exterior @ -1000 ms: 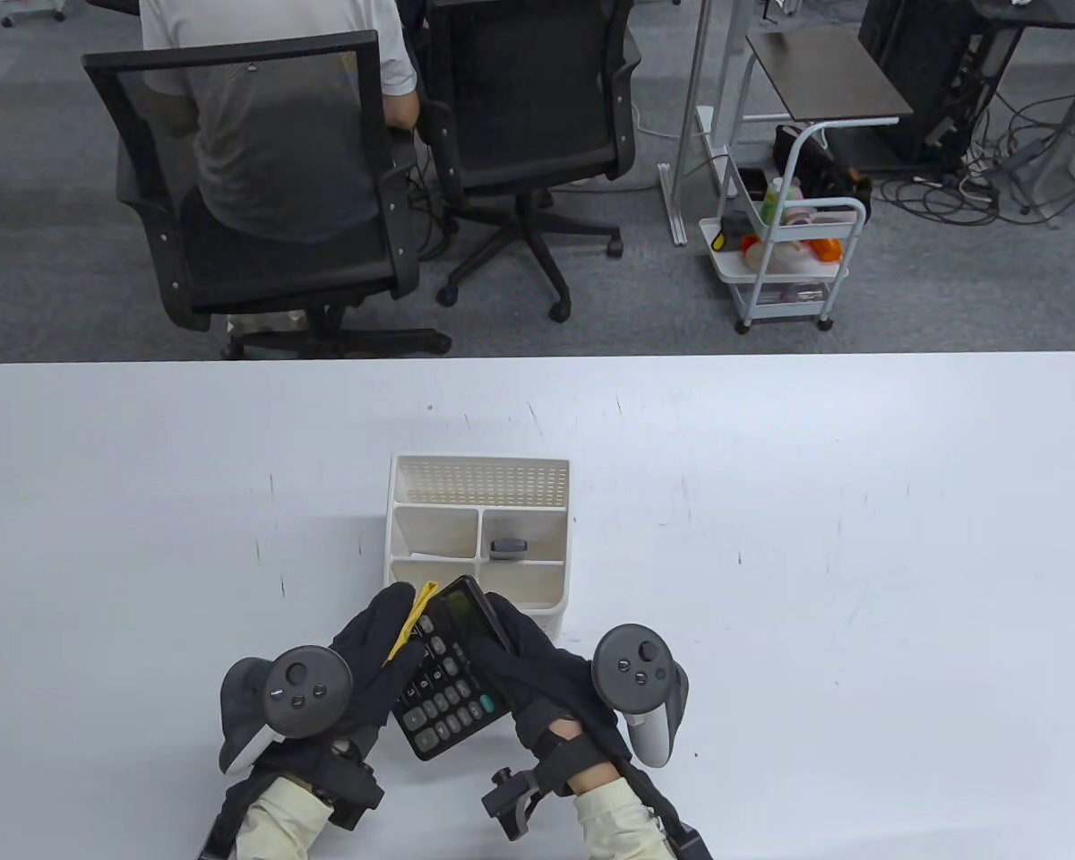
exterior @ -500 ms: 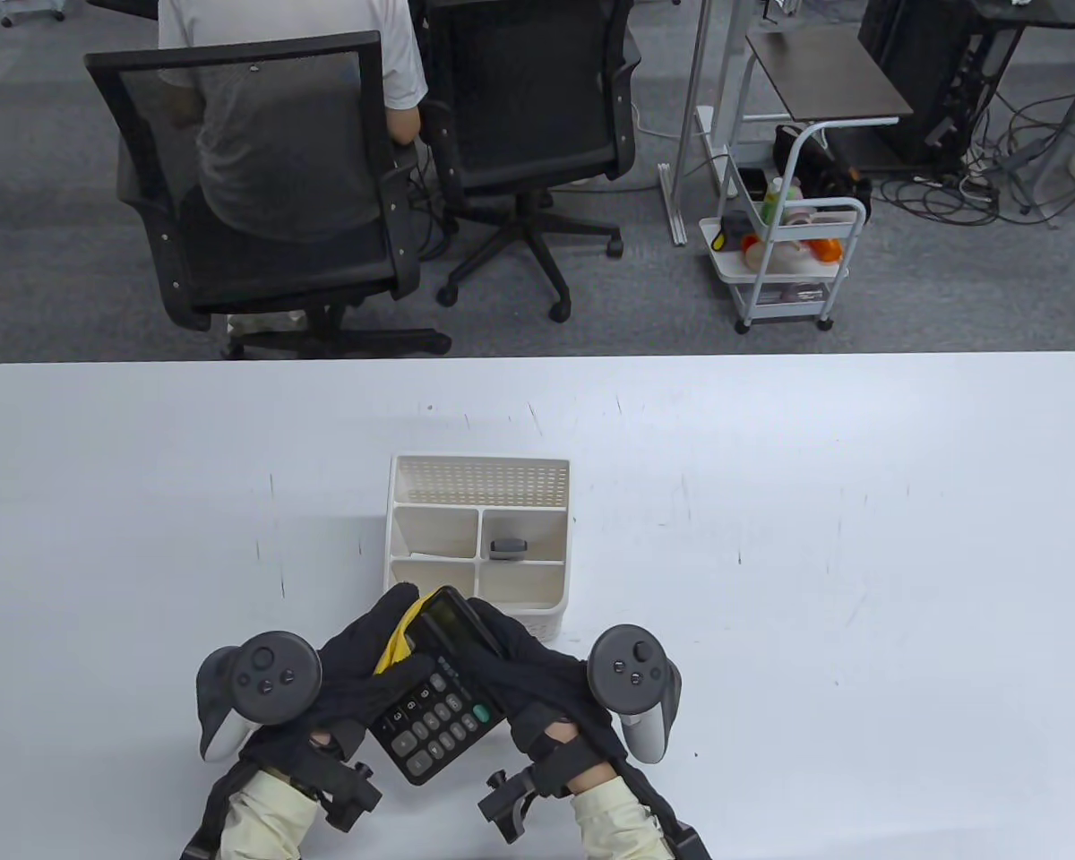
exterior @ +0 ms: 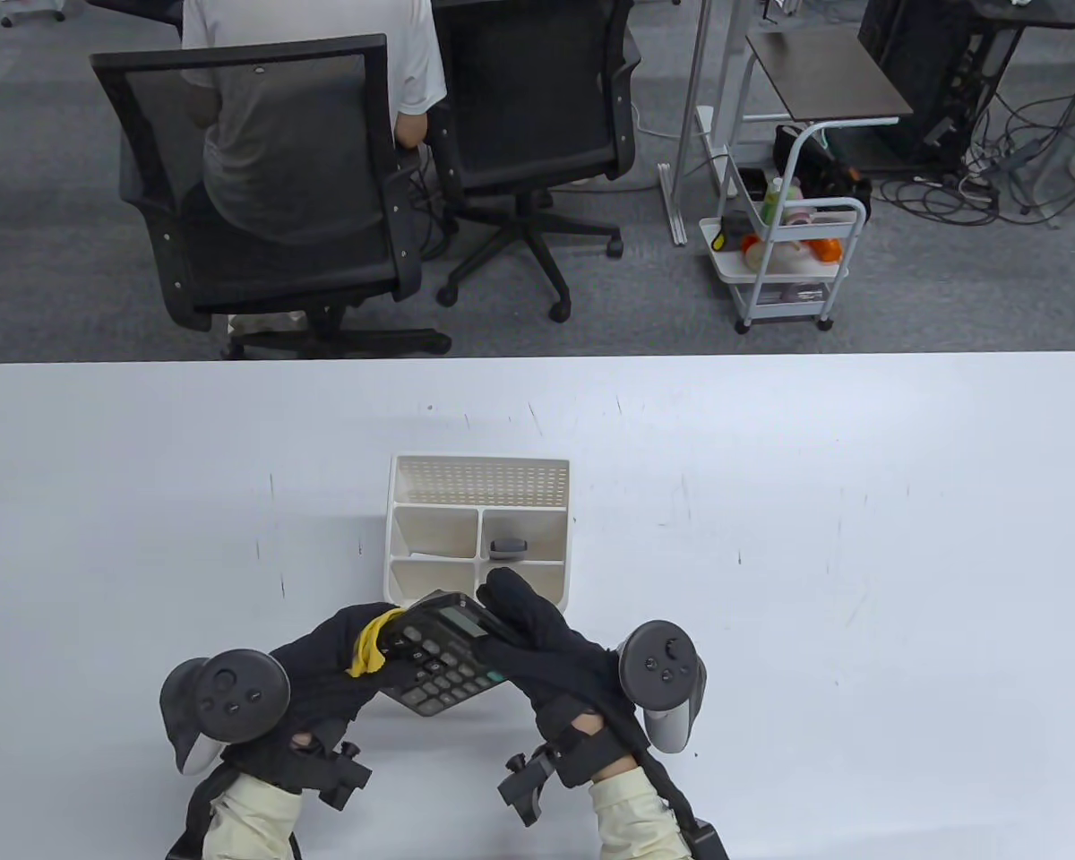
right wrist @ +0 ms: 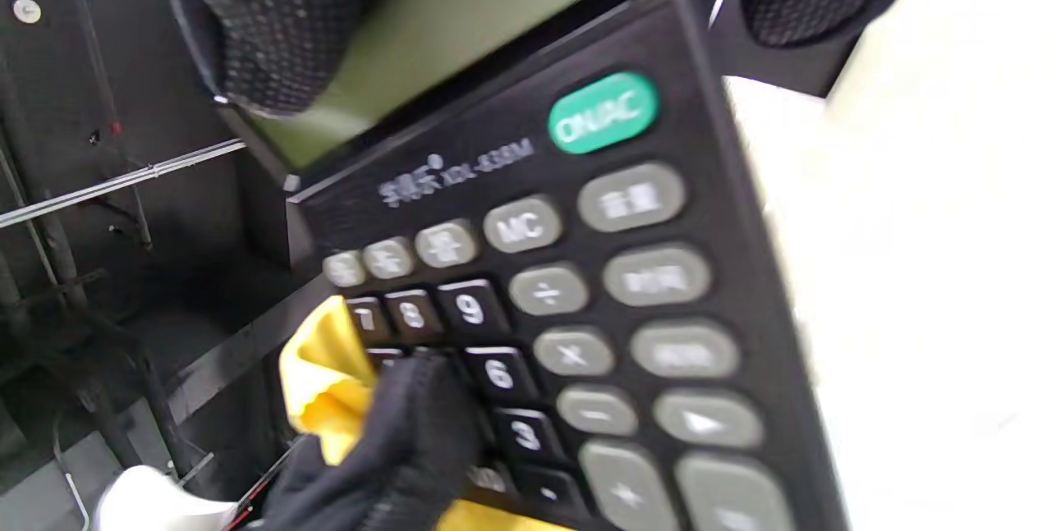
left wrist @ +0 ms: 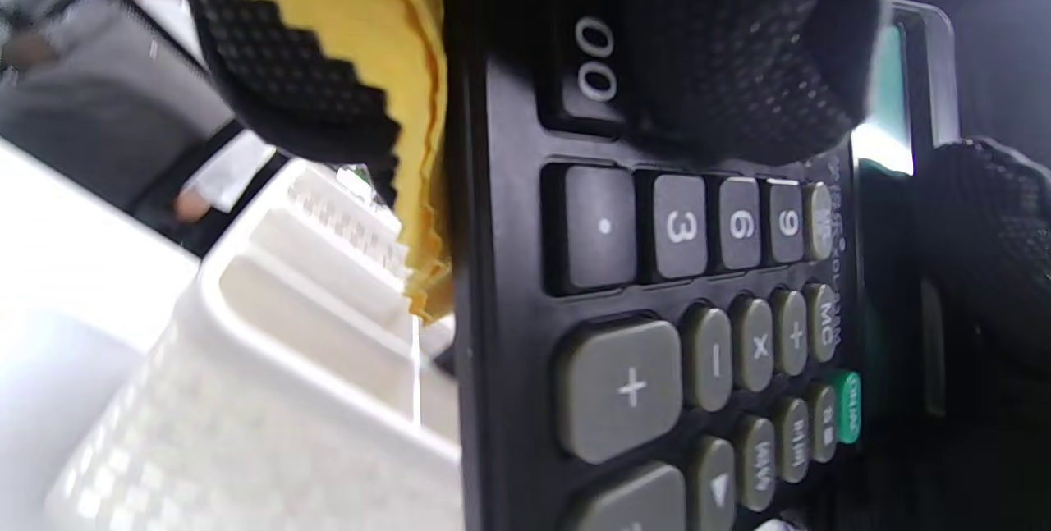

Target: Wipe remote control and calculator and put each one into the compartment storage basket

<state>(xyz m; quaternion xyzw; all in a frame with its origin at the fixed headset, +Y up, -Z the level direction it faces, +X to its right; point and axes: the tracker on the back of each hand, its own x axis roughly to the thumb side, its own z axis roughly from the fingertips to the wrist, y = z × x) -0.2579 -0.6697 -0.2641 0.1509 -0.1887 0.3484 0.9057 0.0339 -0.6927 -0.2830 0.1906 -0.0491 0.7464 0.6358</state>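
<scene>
1 black calculator (exterior: 439, 654) is held tilted above the bench (exterior: 860, 537), just in front of 1 white storage basket (exterior: 477, 528), by 2 hands: the left hand (exterior: 322, 672) clamps it together with 1 yellow cloth (exterior: 367, 647), the right hand (exterior: 546, 640) grips its display end. The white bench fronts grey carpet with 2 office chairs (exterior: 260, 206) and 1 cart (exterior: 788, 260). A small grey object (exterior: 508, 546) in the basket's middle-right compartment is too small to identify, and the cloth is mostly hidden.

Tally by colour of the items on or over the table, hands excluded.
Black: 1, calculator
Yellow: 1, cloth
White: 1, basket
Grey: 1, small item in a basket compartment
Total: 4
</scene>
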